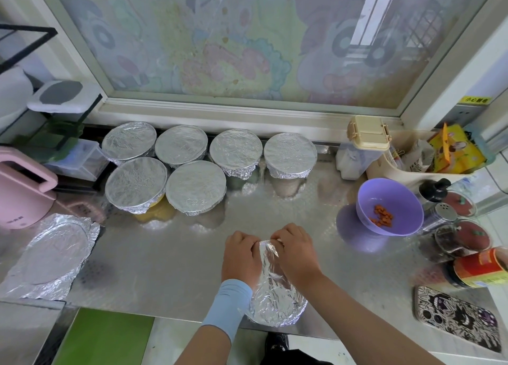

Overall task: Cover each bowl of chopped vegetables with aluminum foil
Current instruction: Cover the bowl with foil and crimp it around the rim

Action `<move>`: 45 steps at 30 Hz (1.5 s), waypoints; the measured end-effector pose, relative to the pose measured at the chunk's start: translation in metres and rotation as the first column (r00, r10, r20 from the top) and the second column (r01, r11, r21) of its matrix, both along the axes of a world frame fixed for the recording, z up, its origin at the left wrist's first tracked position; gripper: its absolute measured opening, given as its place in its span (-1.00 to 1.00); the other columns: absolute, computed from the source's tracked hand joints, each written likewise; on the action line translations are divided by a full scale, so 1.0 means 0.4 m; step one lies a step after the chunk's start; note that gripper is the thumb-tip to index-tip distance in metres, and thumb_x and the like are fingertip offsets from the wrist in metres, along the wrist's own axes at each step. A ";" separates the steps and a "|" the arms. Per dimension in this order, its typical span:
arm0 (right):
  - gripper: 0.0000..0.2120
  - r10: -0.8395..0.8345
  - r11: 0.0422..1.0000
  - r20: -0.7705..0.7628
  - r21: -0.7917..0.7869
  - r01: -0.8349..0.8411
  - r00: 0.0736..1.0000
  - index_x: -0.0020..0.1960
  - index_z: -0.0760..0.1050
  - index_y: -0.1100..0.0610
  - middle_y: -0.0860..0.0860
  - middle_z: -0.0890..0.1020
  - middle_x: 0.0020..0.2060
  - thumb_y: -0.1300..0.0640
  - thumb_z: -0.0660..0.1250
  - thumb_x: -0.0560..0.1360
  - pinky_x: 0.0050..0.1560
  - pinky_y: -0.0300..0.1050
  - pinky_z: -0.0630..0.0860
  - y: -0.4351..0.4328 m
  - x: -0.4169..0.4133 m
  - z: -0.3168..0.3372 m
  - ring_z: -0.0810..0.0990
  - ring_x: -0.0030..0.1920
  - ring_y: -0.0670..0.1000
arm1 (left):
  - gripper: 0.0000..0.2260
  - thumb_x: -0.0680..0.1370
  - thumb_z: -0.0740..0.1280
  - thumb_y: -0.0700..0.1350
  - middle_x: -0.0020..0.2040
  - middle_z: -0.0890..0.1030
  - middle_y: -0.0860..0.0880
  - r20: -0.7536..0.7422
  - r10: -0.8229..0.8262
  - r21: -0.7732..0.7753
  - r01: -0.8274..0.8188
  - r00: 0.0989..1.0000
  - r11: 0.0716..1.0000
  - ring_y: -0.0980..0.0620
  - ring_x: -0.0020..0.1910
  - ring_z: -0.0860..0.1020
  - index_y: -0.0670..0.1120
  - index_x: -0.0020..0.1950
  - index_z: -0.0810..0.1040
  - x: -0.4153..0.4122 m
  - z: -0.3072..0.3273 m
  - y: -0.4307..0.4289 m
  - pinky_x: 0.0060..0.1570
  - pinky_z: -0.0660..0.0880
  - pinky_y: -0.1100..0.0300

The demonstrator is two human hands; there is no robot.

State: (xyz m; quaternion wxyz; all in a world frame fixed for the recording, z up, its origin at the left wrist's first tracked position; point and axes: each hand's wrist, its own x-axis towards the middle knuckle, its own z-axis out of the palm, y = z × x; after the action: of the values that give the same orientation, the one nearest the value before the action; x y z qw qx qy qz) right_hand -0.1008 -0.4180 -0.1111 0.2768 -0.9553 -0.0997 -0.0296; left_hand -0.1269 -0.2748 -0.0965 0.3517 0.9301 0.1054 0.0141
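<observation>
At the lower centre of the frame, near the front edge of the patterned steel counter (165, 268), stands a round bowl wrapped in crinkled silver aluminium foil (277, 301). Both hands are on its far side. The left hand (242, 257), with a pale blue sleeve on its wrist, has its fingers curled down onto the foil at the far rim. The right hand (297, 254) is just beside it, fingers likewise curled and pinching the foil's edge, so that the two hands nearly touch over the bowl. In the upper centre, by the window sill, six round bowls capped with silver foil (195, 184) stand in two rows, four behind and two in front, close together. To the right of the hands a purple plastic bowl (365, 199) sits uncovered and tilted, with a small heap of orange vegetable cubes (382, 213) inside. At the left edge a loose creased sheet of silver foil (52, 254) lies flat, below a pink plastic kettle (19, 188). A phone in a black-and-white patterned case (456, 318) lies at the lower right.
</observation>
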 end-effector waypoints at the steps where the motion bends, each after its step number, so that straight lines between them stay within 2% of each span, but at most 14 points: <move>1: -0.97 -0.006 1.000 -0.016 0.009 0.006 1.000 -0.09 0.60 0.04 -0.06 0.54 -0.14 0.15 0.39 0.51 0.00 -0.06 0.47 0.000 -0.003 -0.002 0.51 -0.10 0.02 | -0.81 0.61 0.23 -0.18 -0.02 0.47 0.07 0.010 -0.033 -0.006 0.033 0.999 0.999 0.09 0.06 0.38 -0.04 0.05 0.64 0.003 0.001 -0.002 0.05 0.33 0.32; 3: -0.96 -0.009 1.000 -0.012 0.028 0.009 1.000 -0.11 0.60 0.04 -0.07 0.55 -0.17 0.15 0.39 0.51 -0.03 -0.06 0.48 -0.002 -0.005 -0.007 0.50 -0.12 0.02 | -0.84 0.61 0.26 -0.13 -0.04 0.48 0.08 0.003 -0.076 -0.025 0.076 0.997 0.997 0.09 0.07 0.39 -0.02 0.05 0.64 0.010 -0.001 -0.004 0.04 0.31 0.32; 8: -0.91 0.002 0.999 -0.022 0.041 -0.001 1.000 -0.15 0.63 0.06 -0.04 0.54 -0.24 0.12 0.38 0.52 -0.10 -0.03 0.51 -0.006 -0.001 -0.006 0.51 -0.18 0.04 | -0.84 0.61 0.26 -0.06 -0.10 0.48 0.09 -0.035 -0.022 -0.087 0.019 0.999 0.996 0.08 0.03 0.40 -0.02 -0.01 0.65 0.018 -0.016 0.000 0.02 0.26 0.32; 13: -0.69 0.105 0.994 0.057 -0.048 -0.102 0.993 -0.10 0.64 0.00 -0.06 0.54 -0.25 -0.03 0.13 0.55 -0.11 -0.03 0.54 0.005 0.020 0.013 0.55 -0.19 0.04 | -0.80 0.65 0.19 -0.08 -0.07 0.44 0.05 -0.045 0.068 -0.042 -0.070 0.997 0.997 0.08 0.01 0.36 -0.06 0.04 0.62 0.007 -0.015 -0.005 0.04 0.34 0.25; 17: -0.81 0.130 0.990 -0.007 -0.058 -0.130 0.991 0.05 0.62 0.01 -0.05 0.57 -0.09 0.07 0.24 0.56 0.02 -0.04 0.47 0.021 0.038 0.022 0.54 -0.05 0.05 | -0.79 0.66 0.16 -0.11 -0.05 0.44 0.01 -0.055 0.230 -0.048 -0.233 0.972 0.971 0.02 0.03 0.39 -0.08 0.06 0.60 -0.007 -0.017 0.005 -0.01 0.29 0.25; 19: -0.84 0.131 0.990 -0.066 -0.049 -0.134 0.989 0.05 0.62 0.04 -0.02 0.56 -0.05 0.11 0.27 0.57 0.08 -0.04 0.43 0.024 0.038 0.016 0.51 0.00 0.07 | -0.80 0.65 0.17 -0.15 0.00 0.47 0.00 -0.053 0.184 -0.030 -0.185 0.982 0.982 -0.01 0.09 0.41 -0.07 0.09 0.59 -0.001 -0.010 0.004 0.02 0.31 0.26; 22: -0.87 0.077 0.997 -0.031 0.008 -0.077 0.997 0.00 0.64 0.06 -0.02 0.55 -0.11 0.16 0.33 0.52 0.03 -0.03 0.48 0.018 0.030 0.002 0.52 -0.07 0.07 | -0.72 0.58 0.21 -0.30 0.03 0.47 0.05 -0.006 0.012 -0.043 -0.013 1.000 0.999 0.07 0.11 0.40 -0.03 0.12 0.62 0.024 0.008 -0.001 0.06 0.34 0.31; 25: -0.88 0.040 0.996 -0.040 0.081 -0.037 0.998 -0.01 0.67 0.06 -0.04 0.54 -0.18 0.15 0.38 0.50 0.00 -0.07 0.47 0.015 0.024 -0.003 0.51 -0.11 0.04 | -0.81 0.59 0.25 -0.20 -0.04 0.47 0.08 -0.021 -0.064 -0.045 0.063 0.998 0.997 0.11 0.08 0.40 -0.03 0.04 0.65 0.047 0.013 0.003 0.03 0.37 0.30; 28: -0.89 0.044 0.994 -0.073 0.106 -0.037 0.996 -0.03 0.69 0.02 -0.05 0.53 -0.24 0.10 0.38 0.50 -0.05 -0.06 0.47 0.013 0.027 0.005 0.52 -0.17 0.02 | -0.83 0.61 0.26 -0.07 -0.08 0.47 0.09 -0.043 -0.069 -0.072 0.066 0.997 0.995 0.11 0.04 0.41 -0.02 0.00 0.65 0.049 -0.006 0.016 0.02 0.40 0.24; 33: -0.84 0.089 0.994 -0.078 0.068 -0.084 0.993 -0.03 0.68 -0.02 -0.06 0.53 -0.26 0.06 0.31 0.52 -0.09 0.00 0.48 0.012 0.034 0.008 0.53 -0.20 0.04 | -0.78 0.65 0.20 -0.05 -0.06 0.47 0.06 -0.055 -0.081 -0.054 0.078 0.995 0.995 0.10 0.02 0.39 -0.05 0.01 0.63 0.044 -0.018 0.019 0.00 0.34 0.27; 37: -0.78 0.150 0.988 -0.124 -0.013 -0.153 0.981 0.08 0.65 -0.03 -0.06 0.54 -0.15 0.03 0.23 0.59 0.09 -0.03 0.41 0.013 0.039 0.014 0.51 -0.05 0.03 | -0.76 0.66 0.18 -0.06 -0.07 0.45 0.07 -0.057 -0.082 -0.048 0.079 0.995 0.996 0.06 0.03 0.41 -0.08 0.03 0.63 0.040 -0.015 0.019 0.05 0.37 0.24; 39: -0.79 0.152 0.988 -0.121 0.002 -0.153 0.981 0.13 0.62 -0.01 -0.07 0.55 -0.06 0.05 0.24 0.60 0.16 -0.08 0.37 0.010 0.037 0.013 0.49 0.03 0.00 | -0.77 0.66 0.19 -0.05 -0.07 0.44 0.07 -0.044 -0.069 -0.040 0.068 0.997 0.997 0.06 0.04 0.42 -0.06 0.04 0.63 0.032 -0.016 0.019 0.06 0.40 0.22; 42: -0.90 0.096 0.995 -0.109 0.050 -0.091 0.989 0.01 0.60 0.02 -0.10 0.54 -0.08 0.09 0.31 0.56 0.14 -0.10 0.39 0.003 0.034 0.011 0.49 -0.02 -0.03 | -0.83 0.64 0.22 -0.05 -0.05 0.46 0.10 -0.013 -0.049 -0.060 0.049 0.999 0.997 0.11 0.03 0.41 0.00 0.03 0.60 0.021 -0.012 0.016 0.00 0.34 0.32; 45: -0.88 0.098 0.995 -0.105 0.030 -0.095 0.990 -0.08 0.61 0.01 -0.12 0.55 -0.15 0.08 0.30 0.57 0.06 -0.08 0.41 -0.001 0.034 0.003 0.50 -0.08 -0.01 | -0.87 0.61 0.26 -0.07 -0.10 0.46 0.15 -0.013 -0.039 -0.098 0.037 0.999 0.994 0.16 0.00 0.39 0.02 -0.05 0.59 0.021 -0.008 0.017 -0.07 0.27 0.44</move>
State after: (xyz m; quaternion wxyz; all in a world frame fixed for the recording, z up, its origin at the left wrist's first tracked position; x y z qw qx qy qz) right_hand -0.0871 -0.4184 -0.1100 0.2948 -0.9460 -0.1304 0.0335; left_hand -0.1186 -0.2680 -0.0996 0.3963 0.9136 0.0907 -0.0046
